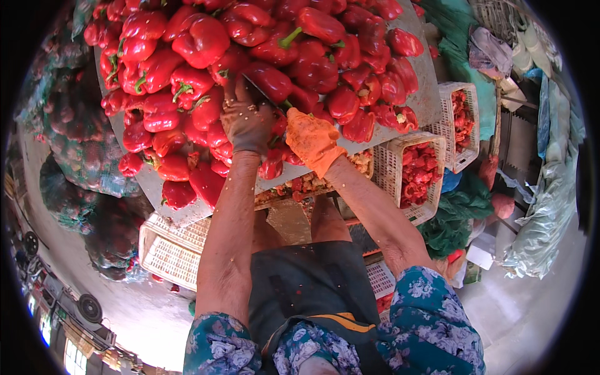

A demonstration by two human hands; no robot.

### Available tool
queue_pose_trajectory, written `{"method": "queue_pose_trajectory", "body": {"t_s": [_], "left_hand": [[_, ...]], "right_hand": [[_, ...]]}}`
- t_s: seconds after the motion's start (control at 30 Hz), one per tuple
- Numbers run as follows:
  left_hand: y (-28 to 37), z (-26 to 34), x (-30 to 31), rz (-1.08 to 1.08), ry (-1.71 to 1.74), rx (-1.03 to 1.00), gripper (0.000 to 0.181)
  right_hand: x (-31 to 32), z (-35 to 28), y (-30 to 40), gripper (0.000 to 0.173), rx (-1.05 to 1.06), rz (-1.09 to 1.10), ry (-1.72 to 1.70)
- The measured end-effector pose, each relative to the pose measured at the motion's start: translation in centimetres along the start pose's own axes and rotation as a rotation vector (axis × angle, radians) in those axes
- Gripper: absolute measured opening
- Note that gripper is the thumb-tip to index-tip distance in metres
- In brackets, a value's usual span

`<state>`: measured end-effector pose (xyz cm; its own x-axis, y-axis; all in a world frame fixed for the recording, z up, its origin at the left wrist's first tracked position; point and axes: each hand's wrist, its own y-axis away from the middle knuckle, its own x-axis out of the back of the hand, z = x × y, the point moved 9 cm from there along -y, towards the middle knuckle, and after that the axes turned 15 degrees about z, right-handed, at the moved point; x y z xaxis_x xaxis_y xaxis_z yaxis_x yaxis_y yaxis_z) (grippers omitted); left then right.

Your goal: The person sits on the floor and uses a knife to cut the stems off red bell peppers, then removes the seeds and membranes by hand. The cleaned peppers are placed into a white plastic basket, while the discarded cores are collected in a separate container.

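Note:
A heap of red bell peppers, some with green stems, covers the metal tabletop in front of me. My right hand, in a soiled orange rubber glove, grips a knife whose thin blade points up and left across the heap. The knife's handle is hidden in the glove. Just left of the blade, my left hand wears a dirty greyish-brown glove and reaches in among the peppers. Its fingertips are partly hidden, so whether it grasps a pepper is unclear.
Plastic crates with red pepper pieces stand right of the table. A box of cut scraps sits below the table's near edge. A pale crate lies at lower left. Filled mesh sacks line the left; green netting lies right.

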<state>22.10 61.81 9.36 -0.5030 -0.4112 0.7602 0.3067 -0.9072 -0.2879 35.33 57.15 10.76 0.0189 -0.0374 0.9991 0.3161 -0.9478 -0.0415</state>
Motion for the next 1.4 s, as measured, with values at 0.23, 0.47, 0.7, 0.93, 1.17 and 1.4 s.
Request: {"method": "queue_pose_trajectory", "body": {"t_s": [0.23, 0.47, 0.7, 0.93, 1.17, 1.4], "left_hand": [[0.1, -0.8, -1.0, -0.019, -0.088, -0.05, 0.075], [-0.9, 0.0, -0.5, -0.055, -0.118, -0.028, 0.071], [-3.5, 3.1, -2.8, -0.002, -0.082, -0.11, 0.058], [-2.2, 3.2, -6.0, 0.06, -0.314, -0.111, 0.057], [-2.0, 3.0, -5.4, 0.103, -0.298, -0.066, 0.059], [-2.1, 2.7, -5.0, 0.134, -0.272, -0.055, 0.058]], "right_hand": [[16.9, 5.2, -1.6, 0.02, -0.062, 0.389, -0.07], [4.4, 8.4, 0.3, 0.018, -0.566, 0.1, -0.265], [0.1, 6.2, 0.0, 0.008, 0.073, -0.091, -0.121], [-3.2, 7.0, -1.3, 0.016, -0.069, -0.151, -0.101], [-0.2, 6.6, -0.3, 0.009, 0.012, -0.025, -0.294], [14.5, 17.3, -1.9, 0.01, -0.107, 0.197, -0.305]]}}
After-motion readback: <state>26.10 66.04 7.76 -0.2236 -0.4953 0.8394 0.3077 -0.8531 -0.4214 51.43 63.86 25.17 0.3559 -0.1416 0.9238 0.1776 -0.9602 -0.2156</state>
